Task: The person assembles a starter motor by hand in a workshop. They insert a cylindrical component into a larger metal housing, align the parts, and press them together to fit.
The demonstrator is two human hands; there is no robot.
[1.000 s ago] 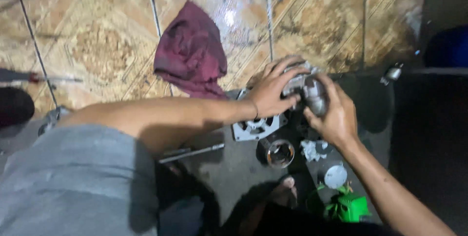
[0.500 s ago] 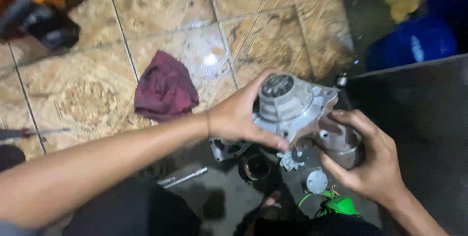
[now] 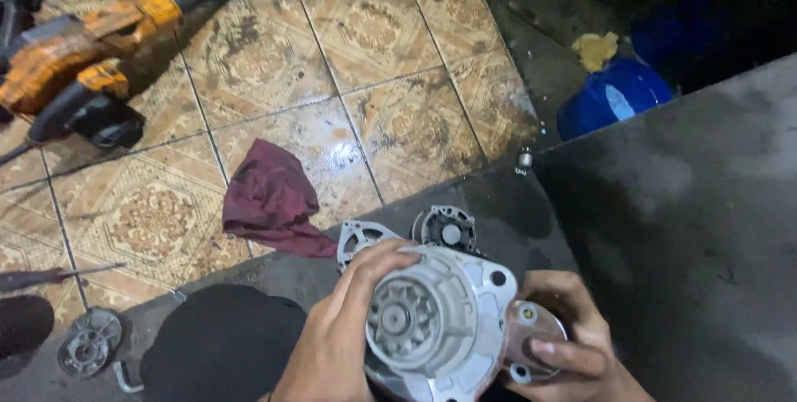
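Note:
Both my hands hold a grey metal starter motor (image 3: 444, 319) close to the camera, its toothed pinion end facing me. My left hand (image 3: 340, 331) wraps its left side with fingers over the round nose housing. My right hand (image 3: 573, 344) grips the smaller cylinder on its right side, thumb across it. Just behind the motor two round metal end covers (image 3: 448, 227) lie on the dark mat (image 3: 647, 227).
A dark red rag (image 3: 270, 198) lies on the patterned tile floor. An orange and black blower (image 3: 91, 53) rests at the far left. A blue bucket (image 3: 614, 95) stands at the upper right. A round metal part (image 3: 87, 350) and a screwdriver (image 3: 50, 277) lie at the lower left.
The motor has been lifted closer to the camera and turned so its pinion end faces me. The view has tilted forward, bringing the blower and bucket into sight.

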